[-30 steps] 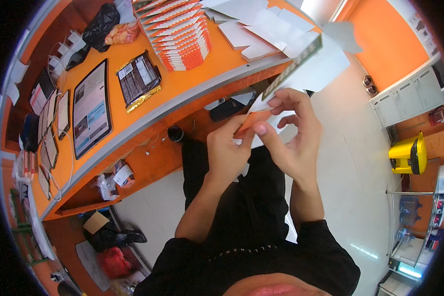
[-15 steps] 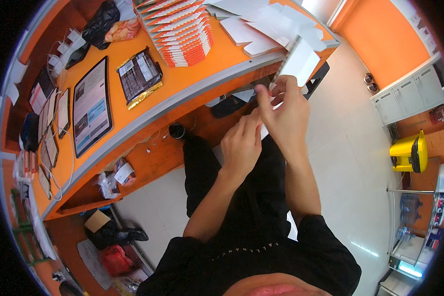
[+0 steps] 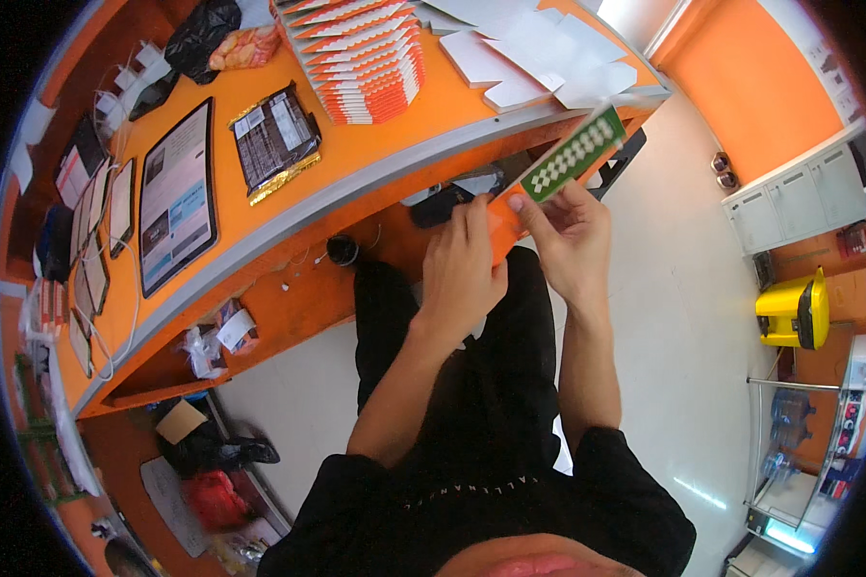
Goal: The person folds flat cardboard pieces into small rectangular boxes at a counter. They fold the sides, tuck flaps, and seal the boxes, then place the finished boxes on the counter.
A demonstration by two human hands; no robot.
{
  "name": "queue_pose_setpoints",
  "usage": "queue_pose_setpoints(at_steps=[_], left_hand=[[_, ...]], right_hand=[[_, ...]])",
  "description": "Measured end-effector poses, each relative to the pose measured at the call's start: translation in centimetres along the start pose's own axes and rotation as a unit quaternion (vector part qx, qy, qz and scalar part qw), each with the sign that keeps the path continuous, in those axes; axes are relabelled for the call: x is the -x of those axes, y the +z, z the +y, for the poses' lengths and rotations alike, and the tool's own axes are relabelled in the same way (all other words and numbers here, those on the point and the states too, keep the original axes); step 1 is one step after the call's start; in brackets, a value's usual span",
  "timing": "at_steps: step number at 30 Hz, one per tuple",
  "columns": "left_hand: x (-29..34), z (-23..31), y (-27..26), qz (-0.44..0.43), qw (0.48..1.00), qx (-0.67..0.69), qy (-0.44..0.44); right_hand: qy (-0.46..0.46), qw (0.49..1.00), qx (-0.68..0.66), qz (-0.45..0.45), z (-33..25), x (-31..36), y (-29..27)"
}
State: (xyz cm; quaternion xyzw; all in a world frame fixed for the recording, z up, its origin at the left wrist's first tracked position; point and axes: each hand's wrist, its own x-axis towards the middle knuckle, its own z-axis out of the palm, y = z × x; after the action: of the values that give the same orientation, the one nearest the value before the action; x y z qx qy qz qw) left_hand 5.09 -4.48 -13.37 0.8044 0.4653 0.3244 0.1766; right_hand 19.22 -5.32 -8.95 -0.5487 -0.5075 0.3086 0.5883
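Open room right of the right hand point(image 3: 577, 238), desk edge point(image 3: 414, 157) ahead.
Air opens over the pale floor point(image 3: 678, 298) on that side; beyond the left hand point(image 3: 460, 262), the edge bars a low forward path, with the zigzag carton stack point(image 3: 370, 67) standing behind it. The green-and-orange carton point(image 3: 573, 162) juts ahead of the right hand; dark-trousered legs point(image 3: 380, 322) limit room below both.

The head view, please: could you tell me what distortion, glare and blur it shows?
In the head view, the desk edge bows under the fisheye lens and the corners fall to black; in the same head view, a streak of glare crosses the floor at lower right; also there, the green-and-orange carton looks slightly smeared.
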Motion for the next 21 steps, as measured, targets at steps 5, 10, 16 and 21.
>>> queue_pose_setpoints(at_steps=[5, 10, 16, 21], left_hand=[[1.5, 0.2, -2.4, -0.044, 0.972, 0.224, -0.054], [2.1, 1.0, -2.3, 0.065, 0.942, 0.314, -0.104], [1.9, 2.2, -2.1, 0.192, 0.943, 0.269, -0.042], [2.4, 1.7, -3.4, 0.173, 0.974, 0.149, -0.001]], right_hand=[[0.003, 0.999, 0.041, 0.009, -0.5, -0.5, -2.0], [0.025, 0.998, -0.063, 0.016, -0.1, 2.1, -0.8], [0.09, 0.912, -0.383, 0.114, 7.1, 7.1, 0.3], [0.008, 0.993, -0.113, 0.047, 7.7, 6.5, -0.2]])
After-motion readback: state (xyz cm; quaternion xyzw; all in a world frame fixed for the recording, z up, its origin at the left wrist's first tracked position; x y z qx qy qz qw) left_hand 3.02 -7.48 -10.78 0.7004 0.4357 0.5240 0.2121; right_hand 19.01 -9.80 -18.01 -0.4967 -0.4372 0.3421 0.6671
